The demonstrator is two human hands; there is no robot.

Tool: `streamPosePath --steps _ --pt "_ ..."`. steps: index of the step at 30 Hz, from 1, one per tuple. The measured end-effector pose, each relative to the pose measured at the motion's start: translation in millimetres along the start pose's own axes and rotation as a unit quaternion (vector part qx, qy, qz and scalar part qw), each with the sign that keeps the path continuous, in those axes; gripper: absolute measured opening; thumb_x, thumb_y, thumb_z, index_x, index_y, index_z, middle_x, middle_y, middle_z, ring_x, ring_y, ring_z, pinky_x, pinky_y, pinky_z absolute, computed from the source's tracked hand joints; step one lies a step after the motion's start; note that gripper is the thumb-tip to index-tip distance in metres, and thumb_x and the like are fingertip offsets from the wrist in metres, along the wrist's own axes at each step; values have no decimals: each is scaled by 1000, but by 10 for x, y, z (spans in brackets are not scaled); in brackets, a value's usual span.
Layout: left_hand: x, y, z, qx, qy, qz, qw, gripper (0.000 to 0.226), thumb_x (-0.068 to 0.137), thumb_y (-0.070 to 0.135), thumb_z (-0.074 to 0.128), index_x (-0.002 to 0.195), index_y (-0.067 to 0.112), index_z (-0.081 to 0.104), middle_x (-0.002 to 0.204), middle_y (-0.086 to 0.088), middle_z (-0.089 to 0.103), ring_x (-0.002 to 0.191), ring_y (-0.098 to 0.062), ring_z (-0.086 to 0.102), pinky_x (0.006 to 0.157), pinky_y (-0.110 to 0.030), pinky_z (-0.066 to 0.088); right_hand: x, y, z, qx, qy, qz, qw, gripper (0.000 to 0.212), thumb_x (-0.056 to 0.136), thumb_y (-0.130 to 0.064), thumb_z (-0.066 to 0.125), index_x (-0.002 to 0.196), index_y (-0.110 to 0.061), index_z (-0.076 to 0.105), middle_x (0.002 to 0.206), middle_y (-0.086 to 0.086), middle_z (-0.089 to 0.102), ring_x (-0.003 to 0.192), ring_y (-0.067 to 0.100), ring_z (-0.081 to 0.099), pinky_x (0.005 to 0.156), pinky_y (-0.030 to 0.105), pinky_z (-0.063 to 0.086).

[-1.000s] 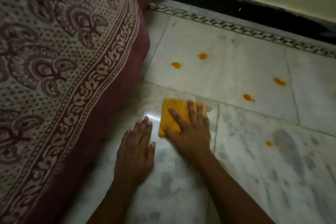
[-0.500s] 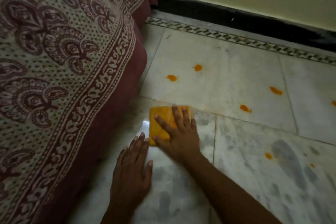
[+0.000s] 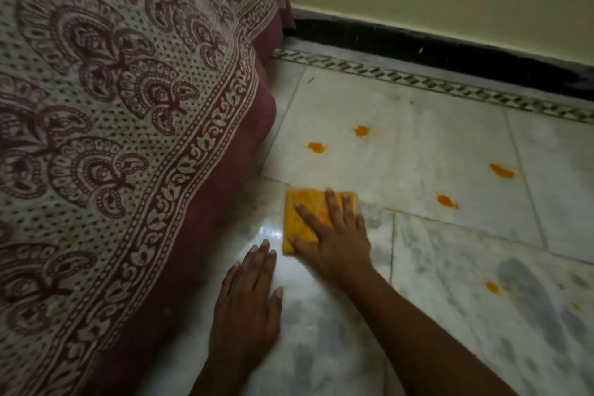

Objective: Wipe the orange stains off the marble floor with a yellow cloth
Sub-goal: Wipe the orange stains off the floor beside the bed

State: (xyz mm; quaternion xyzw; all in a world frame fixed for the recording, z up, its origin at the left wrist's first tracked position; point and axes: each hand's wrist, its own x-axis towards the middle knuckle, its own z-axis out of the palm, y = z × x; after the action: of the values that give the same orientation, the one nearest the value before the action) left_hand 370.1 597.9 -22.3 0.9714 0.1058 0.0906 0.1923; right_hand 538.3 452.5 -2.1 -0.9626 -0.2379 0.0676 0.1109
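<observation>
Here, right hand [image 3: 334, 235] lay flat on the yellow cloth [image 3: 303, 219], fingers straight and spread, pressing it onto the marble floor [image 3: 418, 154] at lower centre of frame. Forearm ran in from the lower right corner, wrist about level with the floor. Left hand [image 3: 247, 305] rested palm down on the tile just below and left of the cloth, fingers straight and close together, thumb out to the right, not touching the cloth. Cloth sat folded into a rough square, beside the tile seam. Orange stains [image 3: 317, 147] dotted the floor above and right of the cloth, none under it visibly. Patterned bedspread [image 3: 112, 122] filled the left of frame.
</observation>
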Motion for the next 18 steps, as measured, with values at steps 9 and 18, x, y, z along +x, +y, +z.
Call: streamPosePath --steps 9,18 --pt "1142 -97 269 10 19 38 999 67 98 44 37 156 11 42 164 -7 40 151 -25 39 122 -42 32 1071 225 -157 20 1 191 981 79 85 -91 26 156 -63 5 175 7 -9 159 40 -12 125 62 -6" --pt "1396 -59 298 33 14 -2 999 61 100 43 40 156 19 42 167 2 35 154 -16 32 119 -43 33 580 856 -217 -24 31 136 990 79 75 -97 24 149 -73 10 175 -5 -1 161 29 -3 126 54 14"
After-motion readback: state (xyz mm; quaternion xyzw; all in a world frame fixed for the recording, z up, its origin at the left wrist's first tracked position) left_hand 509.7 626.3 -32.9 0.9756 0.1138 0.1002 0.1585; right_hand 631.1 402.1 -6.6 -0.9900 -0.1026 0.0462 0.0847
